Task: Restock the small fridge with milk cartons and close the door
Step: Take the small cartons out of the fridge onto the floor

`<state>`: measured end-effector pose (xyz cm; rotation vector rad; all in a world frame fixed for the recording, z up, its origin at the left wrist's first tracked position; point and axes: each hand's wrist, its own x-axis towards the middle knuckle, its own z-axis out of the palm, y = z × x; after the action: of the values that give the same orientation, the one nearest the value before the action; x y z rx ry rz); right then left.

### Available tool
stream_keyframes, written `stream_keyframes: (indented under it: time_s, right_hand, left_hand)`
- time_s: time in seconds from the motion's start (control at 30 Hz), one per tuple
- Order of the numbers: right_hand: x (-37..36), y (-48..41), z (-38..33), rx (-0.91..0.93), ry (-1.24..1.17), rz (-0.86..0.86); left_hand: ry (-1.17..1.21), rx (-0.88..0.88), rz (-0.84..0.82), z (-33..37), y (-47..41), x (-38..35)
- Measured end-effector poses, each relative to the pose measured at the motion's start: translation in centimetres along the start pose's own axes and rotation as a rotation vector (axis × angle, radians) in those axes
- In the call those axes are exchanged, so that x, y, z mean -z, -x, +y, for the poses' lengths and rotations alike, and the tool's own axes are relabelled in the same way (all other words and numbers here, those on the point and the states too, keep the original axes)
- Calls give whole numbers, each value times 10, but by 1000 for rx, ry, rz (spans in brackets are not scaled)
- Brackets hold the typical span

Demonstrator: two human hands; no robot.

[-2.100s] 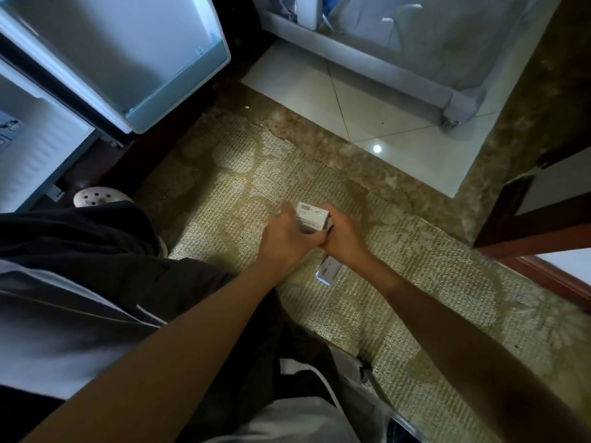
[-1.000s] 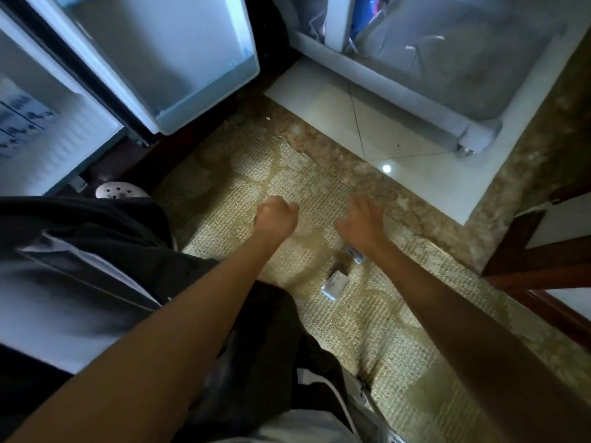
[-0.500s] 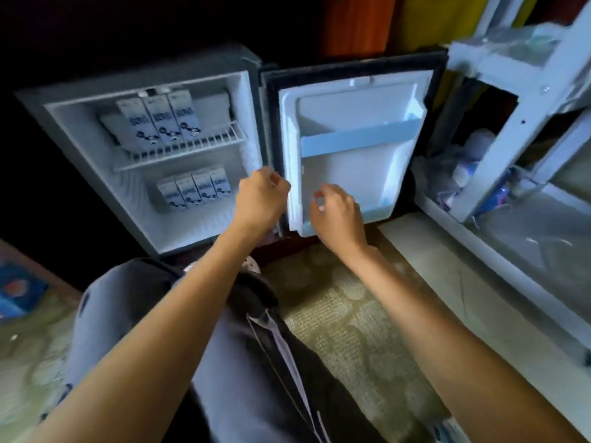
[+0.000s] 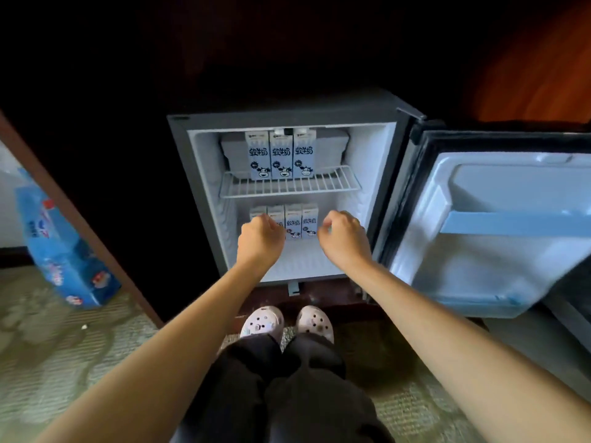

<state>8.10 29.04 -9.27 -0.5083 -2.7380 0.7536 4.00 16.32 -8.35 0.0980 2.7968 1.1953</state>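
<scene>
Both hands hover in front of the mini fridge (image 4: pixel 374 174), level with its lower compartment. The left hand (image 4: pixel 260 241) shows its back to the camera with the fingers curled under like a fist. Whether anything sits inside it cannot be told. It covers the left end of the lower milk cartons (image 4: pixel 302 222), and contact with them cannot be judged. The right hand (image 4: pixel 343 239) is just right of that row, fingers bent loosely toward the thumb. Nothing plainly shows in it, but the palm side is hidden, so its grasp cannot be told either.

The four lower milk cartons stand upright side by side on the fridge floor, toward the back. Three taller upper milk cartons (image 4: pixel 281 158), blue and white with a cow face low on the front, stand upright and touching on the wire shelf (image 4: pixel 287 188) in the fridge's top half. The door (image 4: pixel 499 276) is swung wide open to the fridge's right, with a pale blue door rail (image 4: pixel 511 223) crossing its inner liner.

Left of the fridge, a blue printed pack (image 4: pixel 60 251) sits tilted on the patterned carpet (image 4: pixel 48 362). Directly before the fridge, two pale clogs (image 4: pixel 262 321) point at it below dark trousers (image 4: pixel 287 394).
</scene>
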Motion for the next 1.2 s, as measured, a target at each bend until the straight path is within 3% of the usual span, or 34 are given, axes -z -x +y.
stream_keyframes:
  time_s: [0.2,0.4,0.6,0.9,1.03,1.2]
  right_hand:
    - [-31,-80,-8,-79,-135,62]
    - [-55,-154,-6,-175,-373,332]
    - [-77,-197,-14,-193,-538,289]
    - [-91,-207,-12,-130,-531,280]
    - [-91,-213,-12,-135,-555,310]
    - [-85,-218,-12,-189,-568,283]
  left_hand:
    - [57,-17,23,-10,-85,-9]
    - [287,-33,137,-5,-160,-6]
    - [280,-51,163,-4,-211,-26]
    - [317,-114,305,-9,-229,-41]
    - [400,-74,297,-4,-233,-42]
    - [317,-29,331,-2,-234,-43]
